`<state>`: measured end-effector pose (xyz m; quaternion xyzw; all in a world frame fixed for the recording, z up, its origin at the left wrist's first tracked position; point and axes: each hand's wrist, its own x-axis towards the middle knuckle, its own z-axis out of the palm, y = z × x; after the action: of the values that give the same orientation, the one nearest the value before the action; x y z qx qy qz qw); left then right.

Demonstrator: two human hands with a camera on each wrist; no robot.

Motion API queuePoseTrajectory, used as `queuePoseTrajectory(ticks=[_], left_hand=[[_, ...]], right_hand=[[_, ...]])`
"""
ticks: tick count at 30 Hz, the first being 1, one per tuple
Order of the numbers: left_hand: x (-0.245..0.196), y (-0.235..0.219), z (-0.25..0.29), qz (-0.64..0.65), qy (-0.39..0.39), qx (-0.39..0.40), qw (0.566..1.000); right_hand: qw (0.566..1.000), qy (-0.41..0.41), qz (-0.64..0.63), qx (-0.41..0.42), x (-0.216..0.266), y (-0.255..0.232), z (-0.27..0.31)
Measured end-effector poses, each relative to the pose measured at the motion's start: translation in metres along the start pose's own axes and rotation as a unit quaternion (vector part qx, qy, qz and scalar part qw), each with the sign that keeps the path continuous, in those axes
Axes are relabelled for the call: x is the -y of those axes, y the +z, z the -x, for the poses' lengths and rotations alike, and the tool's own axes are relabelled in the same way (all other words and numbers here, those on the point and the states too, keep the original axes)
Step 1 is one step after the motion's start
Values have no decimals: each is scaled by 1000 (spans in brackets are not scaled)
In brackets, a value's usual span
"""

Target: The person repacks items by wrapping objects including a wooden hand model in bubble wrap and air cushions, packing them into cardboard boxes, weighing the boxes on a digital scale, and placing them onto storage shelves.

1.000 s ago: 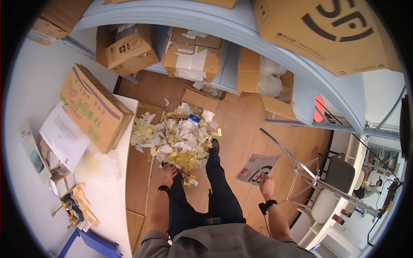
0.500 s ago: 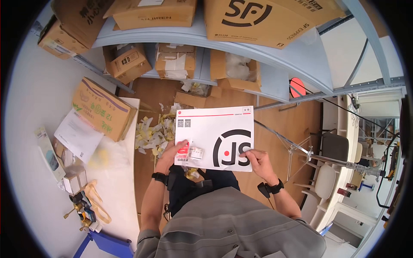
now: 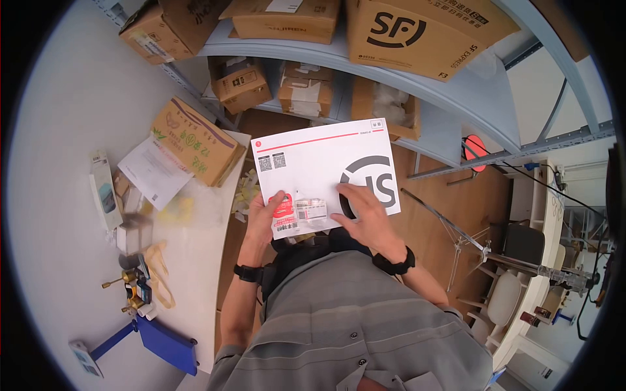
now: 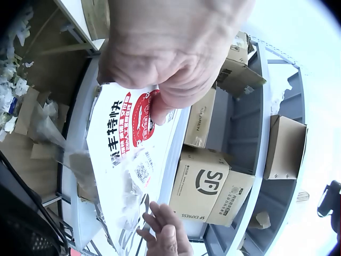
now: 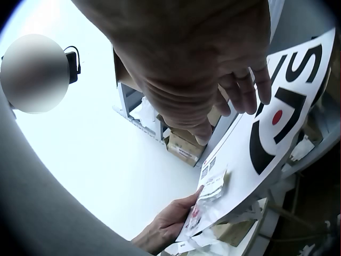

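Note:
In the head view a flat white mailer [image 3: 319,146] with a large black logo is held in front of the body. My left hand [image 3: 262,218] pinches its lower left corner, thumb on the printed face beside a red mark. A clear pouch with a label [image 3: 312,212] lies on the mailer to the right of that thumb. Over the mailer's right part is my right hand [image 3: 368,221], fingers spread and slightly bent. In the right wrist view this right hand [image 5: 213,80] hovers close to the printed face, with nothing gripped.
A white table [image 3: 189,274] on the left bears a carton [image 3: 195,144], papers and small items. Blue-grey shelves [image 3: 300,52] with several cardboard boxes stand ahead. A metal stand [image 3: 450,225] and chairs are at the right; crumpled packing paper [image 3: 244,194] lies on the floor.
The mailer came up from low at the right to before the body, and my left hand took its corner. Since then, my right hand has let go of its edge and moved inward over it.

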<state>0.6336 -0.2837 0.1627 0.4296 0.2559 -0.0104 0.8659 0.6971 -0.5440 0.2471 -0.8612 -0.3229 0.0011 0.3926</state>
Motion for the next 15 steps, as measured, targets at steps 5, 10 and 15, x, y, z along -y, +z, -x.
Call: queuePoseTrajectory(ticks=[5, 10, 15], left_hand=[[-10, 10, 16, -41, 44, -59, 996], [-6, 13, 26, -74, 100, -104, 987], [-7, 8, 29, -70, 116, -130, 982]], right_hand=[[996, 38, -61, 59, 17, 45, -25], [965, 132, -132, 183, 19, 56, -32], [950, 67, -262, 158, 13, 55, -32]])
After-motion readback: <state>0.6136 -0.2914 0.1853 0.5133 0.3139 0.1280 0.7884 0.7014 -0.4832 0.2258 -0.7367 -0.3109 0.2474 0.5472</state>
